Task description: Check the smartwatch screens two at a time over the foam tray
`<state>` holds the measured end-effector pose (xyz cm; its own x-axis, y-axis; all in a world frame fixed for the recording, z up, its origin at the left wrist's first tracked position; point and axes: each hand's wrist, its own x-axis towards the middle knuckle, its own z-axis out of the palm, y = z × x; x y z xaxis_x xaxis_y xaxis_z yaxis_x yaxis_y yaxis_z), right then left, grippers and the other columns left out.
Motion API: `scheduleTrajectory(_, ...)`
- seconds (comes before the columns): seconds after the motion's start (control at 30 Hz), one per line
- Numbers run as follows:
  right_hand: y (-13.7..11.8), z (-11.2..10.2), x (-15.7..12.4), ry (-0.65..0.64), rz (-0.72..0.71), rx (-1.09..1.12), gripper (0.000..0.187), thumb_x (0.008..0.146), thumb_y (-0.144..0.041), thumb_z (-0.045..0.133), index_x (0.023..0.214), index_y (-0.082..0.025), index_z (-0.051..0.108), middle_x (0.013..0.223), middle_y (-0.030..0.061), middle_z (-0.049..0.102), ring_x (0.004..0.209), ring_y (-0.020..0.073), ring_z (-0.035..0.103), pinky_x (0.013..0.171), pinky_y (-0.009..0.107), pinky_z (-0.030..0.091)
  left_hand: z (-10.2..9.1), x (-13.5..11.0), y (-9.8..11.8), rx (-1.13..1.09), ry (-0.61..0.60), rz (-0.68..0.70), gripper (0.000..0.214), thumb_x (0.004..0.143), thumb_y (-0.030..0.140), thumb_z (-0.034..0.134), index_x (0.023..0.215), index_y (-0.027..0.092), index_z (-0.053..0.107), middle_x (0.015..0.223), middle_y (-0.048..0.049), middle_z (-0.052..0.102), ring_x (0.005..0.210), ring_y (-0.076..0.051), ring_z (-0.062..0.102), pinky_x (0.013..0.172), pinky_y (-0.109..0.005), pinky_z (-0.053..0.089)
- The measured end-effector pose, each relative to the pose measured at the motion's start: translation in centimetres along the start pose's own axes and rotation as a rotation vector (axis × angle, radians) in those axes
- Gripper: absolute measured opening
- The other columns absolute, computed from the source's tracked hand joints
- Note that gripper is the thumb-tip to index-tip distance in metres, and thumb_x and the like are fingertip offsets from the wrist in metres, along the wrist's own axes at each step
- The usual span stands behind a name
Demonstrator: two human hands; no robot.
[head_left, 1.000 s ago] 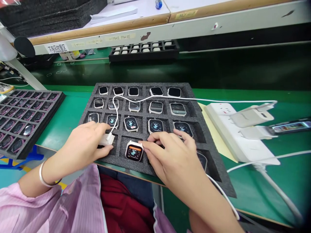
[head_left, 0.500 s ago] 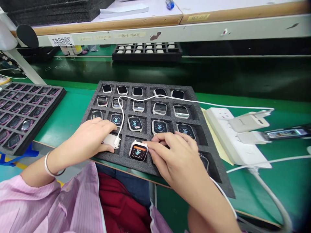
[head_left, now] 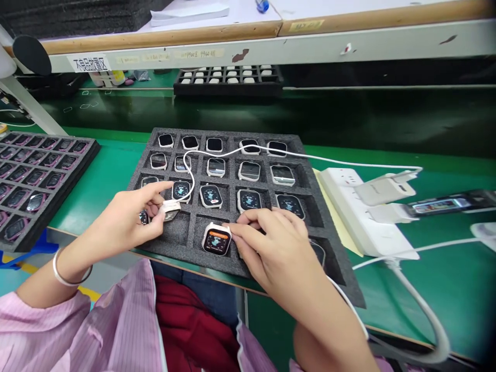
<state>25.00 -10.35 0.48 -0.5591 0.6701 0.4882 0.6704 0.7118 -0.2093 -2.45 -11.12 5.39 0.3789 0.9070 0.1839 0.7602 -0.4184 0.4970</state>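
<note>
A dark foam tray (head_left: 232, 133) holds several square smartwatches in its cells on the green bench. My left hand (head_left: 127, 217) pinches a white charging head (head_left: 170, 207) above the tray's lower left, and a small dark piece shows beneath it. A partly hidden watch face (head_left: 144, 217) lies between my fingers. My right hand (head_left: 271, 248) has its fingertips against the right edge of a smartwatch with an orange-lit screen (head_left: 216, 239). A white cable (head_left: 186, 170) loops from the charging head across the tray.
The cable leads to a white adapter (head_left: 383, 188) in a white power strip (head_left: 349, 206) on the right, beside a lit device (head_left: 437, 205). A second foam tray of watches (head_left: 93, 150) sits at left. A black tray of white pieces (head_left: 228, 77) lies beyond.
My left hand has lifted the white charging head out of the lower cell, and its fingers have spread. The right hand stays at the orange-screened watch. The view has shifted slightly.
</note>
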Motion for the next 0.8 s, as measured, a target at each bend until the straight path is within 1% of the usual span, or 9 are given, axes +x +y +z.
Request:
scheduleTrajectory(0.07,0.0,-0.1,0.0,-0.005,0.006,0.003,0.026,0.101,-0.014,0.044,0.095,-0.020,0.068,0.094,0.0073,0.061,0.084,0.0230,0.058,0.094,0.044,0.037,-0.4,-0.3,-0.4,-0.170,-0.075,-0.042,0.039,0.090,0.020,0.052,0.128,0.015,0.059,0.087,-0.0013,0.070,0.073,-0.011,0.065,0.068,-0.020,0.052)
scheduleTrajectory(0.1,0.0,-0.1,0.0,-0.009,0.009,0.006,0.026,0.102,-0.014,0.044,0.095,-0.020,0.069,0.094,0.0073,0.061,0.084,0.0229,0.058,0.094,0.044,0.037,-0.6,-0.3,-0.5,-0.211,-0.128,-0.047,0.035,0.091,0.021,0.052,0.125,0.015,0.061,0.089,-0.0018,0.071,0.073,-0.011,0.065,0.068,-0.020,0.051)
scheduleTrajectory(0.2,0.0,-0.2,0.0,-0.024,0.007,0.008,0.027,0.103,-0.015,0.043,0.096,-0.020,0.069,0.095,0.0076,0.061,0.084,0.0225,0.057,0.095,0.044,0.036,-1.1,0.0,-0.5,-0.200,-0.257,-0.021,0.031,0.097,0.025,0.047,0.122,0.020,0.065,0.102,-0.0032,0.073,0.083,-0.013,0.067,0.074,-0.021,0.051)
scheduleTrajectory(0.3,-0.1,-0.1,0.0,-0.013,0.013,-0.012,0.027,0.102,-0.014,0.044,0.095,-0.020,0.070,0.095,0.0075,0.061,0.085,0.0228,0.058,0.097,0.045,0.035,-1.4,0.8,0.0,-0.148,-0.323,0.006,0.032,0.102,0.031,0.040,0.116,0.020,0.067,0.108,-0.0035,0.073,0.093,-0.015,0.067,0.080,-0.024,0.050)
scheduleTrajectory(0.4,-0.5,0.0,0.0,0.007,0.011,-0.063,0.027,0.102,-0.014,0.045,0.095,-0.020,0.070,0.097,0.0075,0.062,0.086,0.0234,0.059,0.099,0.047,0.033,-1.2,1.6,0.3,-0.076,-0.324,-0.016,0.039,0.105,0.035,0.034,0.102,0.018,0.069,0.094,-0.0028,0.073,0.082,-0.015,0.065,0.074,-0.025,0.047)
scheduleTrajectory(0.47,-0.8,0.1,0.1,0.019,0.012,-0.104,0.029,0.103,-0.015,0.043,0.093,-0.020,0.070,0.097,0.0076,0.063,0.086,0.0236,0.060,0.101,0.047,0.030,-1.0,1.9,0.3,-0.038,-0.323,-0.022,0.040,0.105,0.035,0.035,0.094,0.017,0.069,0.085,-0.0016,0.071,0.075,-0.015,0.063,0.071,-0.025,0.045)
scheduleTrajectory(0.5,-1.0,0.1,0.2,0.027,0.018,-0.124,0.031,0.104,-0.015,0.042,0.092,-0.020,0.070,0.097,0.0074,0.064,0.085,0.0236,0.060,0.101,0.048,0.029,-0.9,2.0,0.2,-0.036,-0.329,-0.016,0.038,0.105,0.034,0.036,0.093,0.017,0.069,0.085,-0.0013,0.071,0.075,-0.015,0.063,0.071,-0.025,0.045)
scheduleTrajectory(0.6,-1.6,0.1,0.5,0.051,0.046,-0.170,0.034,0.105,-0.016,0.041,0.087,-0.021,0.070,0.092,0.0060,0.065,0.081,0.0232,0.059,0.102,0.047,0.027,-0.8,2.1,-0.4,-0.078,-0.363,0.010,0.032,0.103,0.030,0.040,0.098,0.018,0.069,0.092,-0.0010,0.072,0.082,-0.015,0.065,0.076,-0.024,0.046)
scheduleTrajectory(0.8,-2.1,0.2,1.1,0.098,0.060,-0.172,0.040,0.108,-0.020,0.039,0.080,-0.021,0.068,0.083,0.0040,0.065,0.073,0.0229,0.057,0.098,0.046,0.028,-0.8,2.0,-0.8,-0.143,-0.343,0.014,0.030,0.103,0.025,0.043,0.108,0.016,0.070,0.108,-0.0044,0.075,0.095,-0.016,0.068,0.083,-0.023,0.047)
